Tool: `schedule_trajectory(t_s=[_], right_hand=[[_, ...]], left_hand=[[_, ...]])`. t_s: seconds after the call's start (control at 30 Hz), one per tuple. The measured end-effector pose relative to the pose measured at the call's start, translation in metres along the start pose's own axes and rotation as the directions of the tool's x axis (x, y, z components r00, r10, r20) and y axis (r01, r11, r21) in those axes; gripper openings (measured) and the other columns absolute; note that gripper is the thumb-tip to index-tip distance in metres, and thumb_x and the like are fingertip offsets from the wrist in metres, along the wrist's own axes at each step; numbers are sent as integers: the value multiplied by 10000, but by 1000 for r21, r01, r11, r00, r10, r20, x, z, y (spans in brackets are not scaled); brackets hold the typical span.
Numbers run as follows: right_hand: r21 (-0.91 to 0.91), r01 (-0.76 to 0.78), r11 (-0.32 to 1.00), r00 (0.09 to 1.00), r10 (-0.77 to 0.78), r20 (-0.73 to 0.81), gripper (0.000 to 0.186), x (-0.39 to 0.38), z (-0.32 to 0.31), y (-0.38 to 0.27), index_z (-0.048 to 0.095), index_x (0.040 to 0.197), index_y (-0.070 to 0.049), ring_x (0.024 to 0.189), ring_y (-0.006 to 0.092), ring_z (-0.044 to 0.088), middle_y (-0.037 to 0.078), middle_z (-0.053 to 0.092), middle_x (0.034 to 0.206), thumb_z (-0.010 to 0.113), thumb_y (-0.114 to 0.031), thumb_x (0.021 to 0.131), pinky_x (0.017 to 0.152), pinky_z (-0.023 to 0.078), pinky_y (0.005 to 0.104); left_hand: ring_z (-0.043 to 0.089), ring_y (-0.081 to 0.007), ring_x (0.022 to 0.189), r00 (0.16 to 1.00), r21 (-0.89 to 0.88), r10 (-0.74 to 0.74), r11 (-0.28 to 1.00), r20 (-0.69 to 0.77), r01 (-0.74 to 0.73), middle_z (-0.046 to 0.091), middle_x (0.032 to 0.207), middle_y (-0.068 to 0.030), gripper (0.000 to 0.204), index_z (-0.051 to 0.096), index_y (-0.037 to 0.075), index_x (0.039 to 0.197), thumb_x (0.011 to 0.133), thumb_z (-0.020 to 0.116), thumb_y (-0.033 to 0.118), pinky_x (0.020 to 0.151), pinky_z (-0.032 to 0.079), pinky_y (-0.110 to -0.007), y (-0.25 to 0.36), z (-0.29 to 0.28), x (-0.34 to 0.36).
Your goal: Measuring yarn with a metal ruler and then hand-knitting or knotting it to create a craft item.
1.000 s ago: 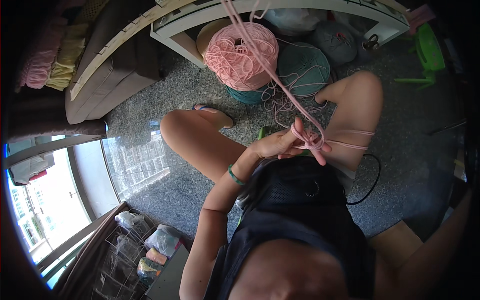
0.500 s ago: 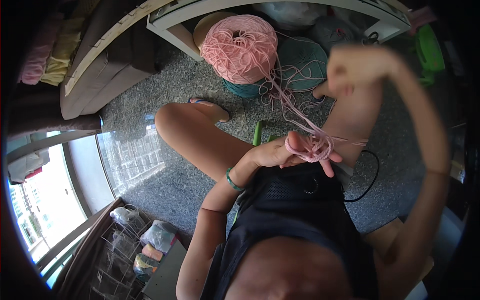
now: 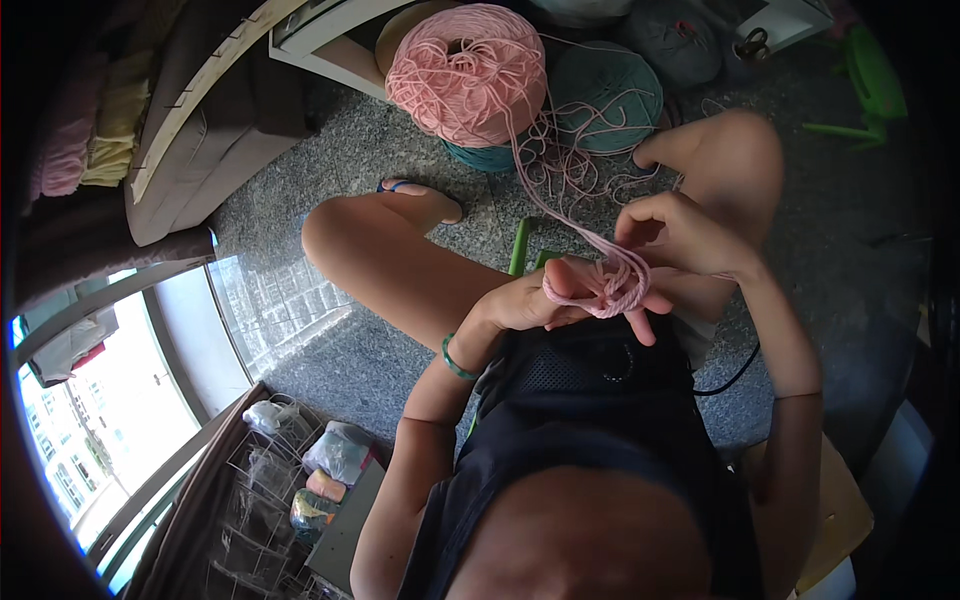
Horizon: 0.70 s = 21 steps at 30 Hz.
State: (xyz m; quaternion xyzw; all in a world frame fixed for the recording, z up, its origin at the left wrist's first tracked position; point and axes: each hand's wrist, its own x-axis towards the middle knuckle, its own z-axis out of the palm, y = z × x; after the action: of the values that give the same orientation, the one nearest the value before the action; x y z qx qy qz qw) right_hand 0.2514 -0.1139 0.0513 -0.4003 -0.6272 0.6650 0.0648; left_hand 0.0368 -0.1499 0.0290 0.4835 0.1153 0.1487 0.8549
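Pink yarn point(image 3: 632, 292) is looped in thick strands around the fingers of my left hand point(image 3: 528, 300), which carries it above my lap. The thumb and some fingertips of that hand stick out past the loops. My right hand point(image 3: 688, 232) is just beyond, its fingers curled into a pinch at the strands leading away from the loops. Those fingertips are partly hidden. Several strands run up to a large pink yarn ball point(image 3: 465, 75), which rests on a teal ball point(image 3: 478, 156) on the floor.
Beside the pink ball sit a grey-green yarn ball point(image 3: 605, 100) and a dark grey one point(image 3: 675, 50), with loose pink strands tangled between them. Scissors point(image 3: 752, 44) lie at the far right near a green plastic stool point(image 3: 875, 85). At lower left stands a wire rack point(image 3: 250, 490) with plastic bags.
My right hand has swung down and inward from the upper right to the yarn near my left hand. My left hand has shifted slightly left with its loops.
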Motion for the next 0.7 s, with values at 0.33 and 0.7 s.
schedule_trajectory(t_s=[0.33,0.7], right_hand=[[206,217,954,976,-212,-44,183,-5,0,3,622,921,34,751,79,582,39,629,826,649,-121,828,686,469,214],[405,47,913,970,-139,201,218,-10,2,-13,584,949,44,901,115,543,42,573,918,632,-143,848,803,427,239]], left_hand=[[651,-217,845,987,-98,136,987,82,-128,571,1145,-233,943,513,-109,1166,768,417,741,359,284,-143,-8,-2,0],[397,-36,470,977,-28,203,979,61,-202,654,927,-100,904,470,-50,1242,840,209,716,399,316,-167,1,2,-5]])
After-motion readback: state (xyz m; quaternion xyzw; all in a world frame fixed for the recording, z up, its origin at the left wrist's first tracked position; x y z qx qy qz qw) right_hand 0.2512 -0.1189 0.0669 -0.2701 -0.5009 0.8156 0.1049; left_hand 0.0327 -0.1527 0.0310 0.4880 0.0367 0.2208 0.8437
